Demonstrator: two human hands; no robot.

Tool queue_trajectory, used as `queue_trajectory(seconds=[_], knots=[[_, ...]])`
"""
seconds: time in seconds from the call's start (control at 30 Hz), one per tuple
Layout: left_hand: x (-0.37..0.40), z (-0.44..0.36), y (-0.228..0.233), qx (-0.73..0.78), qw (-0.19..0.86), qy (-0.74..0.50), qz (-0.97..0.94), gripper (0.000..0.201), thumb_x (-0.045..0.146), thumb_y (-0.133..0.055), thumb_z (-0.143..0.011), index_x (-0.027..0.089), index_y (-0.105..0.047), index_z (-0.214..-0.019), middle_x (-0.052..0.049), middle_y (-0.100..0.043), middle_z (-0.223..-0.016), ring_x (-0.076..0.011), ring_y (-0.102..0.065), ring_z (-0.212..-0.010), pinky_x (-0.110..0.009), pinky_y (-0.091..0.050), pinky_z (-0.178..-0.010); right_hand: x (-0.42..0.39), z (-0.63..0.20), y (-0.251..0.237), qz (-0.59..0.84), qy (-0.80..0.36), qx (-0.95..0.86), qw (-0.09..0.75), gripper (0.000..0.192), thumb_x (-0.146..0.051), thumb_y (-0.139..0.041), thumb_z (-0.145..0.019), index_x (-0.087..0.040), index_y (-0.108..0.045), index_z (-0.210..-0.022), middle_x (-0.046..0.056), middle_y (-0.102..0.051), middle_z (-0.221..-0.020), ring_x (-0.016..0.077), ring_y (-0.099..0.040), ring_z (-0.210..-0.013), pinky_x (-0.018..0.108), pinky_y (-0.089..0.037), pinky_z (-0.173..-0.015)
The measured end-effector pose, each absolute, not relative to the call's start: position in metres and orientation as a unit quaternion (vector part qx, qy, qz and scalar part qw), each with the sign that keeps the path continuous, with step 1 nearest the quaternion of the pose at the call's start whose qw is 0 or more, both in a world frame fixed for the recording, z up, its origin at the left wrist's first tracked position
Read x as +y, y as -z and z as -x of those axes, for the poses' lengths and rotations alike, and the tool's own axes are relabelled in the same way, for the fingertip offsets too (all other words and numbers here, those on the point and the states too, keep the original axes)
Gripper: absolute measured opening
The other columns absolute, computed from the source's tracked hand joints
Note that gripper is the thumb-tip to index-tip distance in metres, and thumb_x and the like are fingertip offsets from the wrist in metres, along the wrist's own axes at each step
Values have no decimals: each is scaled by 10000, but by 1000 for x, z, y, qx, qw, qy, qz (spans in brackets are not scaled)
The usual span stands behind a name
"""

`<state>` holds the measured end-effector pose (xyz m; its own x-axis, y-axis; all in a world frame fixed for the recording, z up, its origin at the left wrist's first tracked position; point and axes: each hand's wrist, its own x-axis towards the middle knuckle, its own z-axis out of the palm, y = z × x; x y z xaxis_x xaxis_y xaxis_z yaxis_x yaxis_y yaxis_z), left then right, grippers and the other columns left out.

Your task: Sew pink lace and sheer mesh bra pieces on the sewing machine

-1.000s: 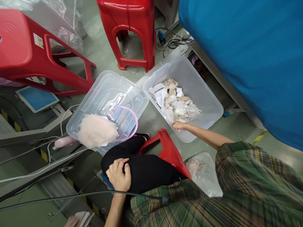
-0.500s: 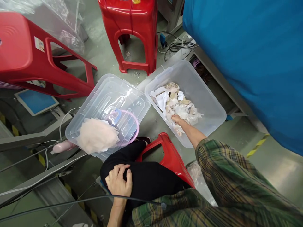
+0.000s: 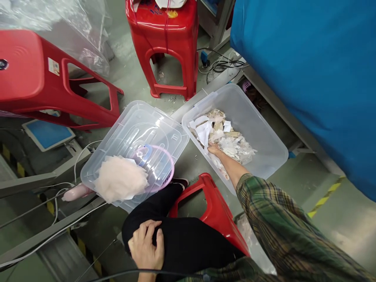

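Observation:
My left hand (image 3: 147,244) lies on my black-trousered knee, fingers spread and holding nothing. My right hand (image 3: 214,149) reaches down into a translucent plastic bin (image 3: 258,145), among paper and plastic scraps (image 3: 219,127). Its fingers look drawn together at the edge of the white paper pieces (image 3: 202,131); whatever they grip is hidden. Left of the bin, a clear plastic lid (image 3: 158,117) bears a pile of thin pale-pink sheets (image 3: 120,178). Through or beside the lid shows a pink-rimmed basket (image 3: 172,168) with a blue handle-like piece.
Red stools stand at the left (image 3: 20,66), at the back (image 3: 167,27) and beside my leg (image 3: 205,192). A blue cloth (image 3: 308,78) hangs at the right. Cables (image 3: 226,62) lie near the metal frame behind the bin. A plastic bag (image 3: 258,250) is under my right arm.
My right hand has shifted slightly left within the bin, toward the white paper. The whole view has moved a little, so everything sits lower. My left hand stays on the knee.

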<state>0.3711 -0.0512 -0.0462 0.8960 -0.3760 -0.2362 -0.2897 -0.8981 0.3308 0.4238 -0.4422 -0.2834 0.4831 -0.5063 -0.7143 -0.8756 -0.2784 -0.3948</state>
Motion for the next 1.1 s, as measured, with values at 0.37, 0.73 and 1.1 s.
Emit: queue_trajectory(seconds=[0.37, 0.73, 1.1], knots=[[-50, -376, 47, -169, 127, 162, -964, 218, 237, -459, -879, 264, -658, -964, -60, -647, -958, -253, -558, -880, -384, -369, -782, -406, -433, 260, 778, -182, 429, 421, 405, -342, -483, -981, -195, -517, -1357, 97, -539, -1376, 221, -541, -1227, 408, -437, -1053], [-46, -370, 47, -171, 134, 155, -964, 212, 241, -458, -886, 245, -666, -926, -63, -645, -953, -248, -553, -878, -367, -359, -766, -387, -397, 229, 783, -240, 396, 416, 376, -344, -612, -929, -183, -579, -1267, 83, -638, -1199, 242, -620, -1096, 448, -499, -956], [-34, -366, 52, -172, 160, 144, -961, 206, 252, -478, -879, 245, -682, -908, -57, -646, -953, -242, -550, -867, -355, -346, -750, -367, -288, 204, 796, -262, 366, 405, 364, -298, -624, -913, -157, -585, -1245, 112, -602, -1274, 247, -584, -1160, 467, -451, -1011]])
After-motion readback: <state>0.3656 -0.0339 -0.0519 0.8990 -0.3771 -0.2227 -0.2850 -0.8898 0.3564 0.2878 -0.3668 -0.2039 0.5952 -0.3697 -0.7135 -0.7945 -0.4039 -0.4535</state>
